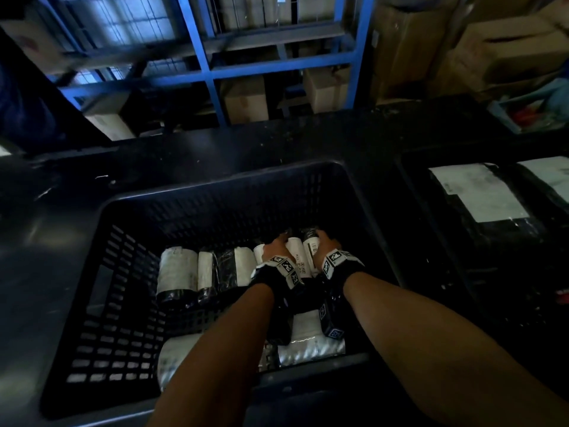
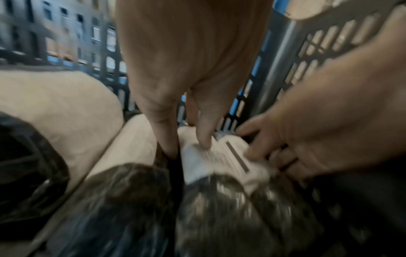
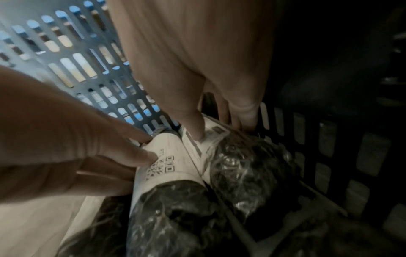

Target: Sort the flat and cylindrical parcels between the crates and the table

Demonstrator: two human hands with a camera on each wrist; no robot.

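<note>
A black slotted crate [image 1: 117, 303] holds a row of cylindrical parcels [image 1: 178, 269] in black wrap with pale labels. Both hands reach down to the right end of the row. My left hand [image 1: 278, 246] grips the parcel with a QR label [image 1: 297, 257], with fingers down its left side [image 3: 140, 153]. My right hand [image 1: 324, 241] grips the neighbouring barcode-labelled parcel [image 3: 241, 165], the last before the crate's right wall. Its thumb [image 3: 197, 132] presses on the label and its fingers reach behind. In the left wrist view the left hand [image 2: 186, 140] pushes a finger [image 2: 167, 139] into the gap beside the parcel.
More pale parcels [image 1: 311, 343] lie at the crate's near side under my forearms. A second dark crate [image 1: 409, 192] on the right holds flat black parcels with white labels [image 1: 480, 192]. Both stand on a black table [image 1: 215, 155]. Blue shelving [image 1: 203, 57] with cardboard boxes rises behind.
</note>
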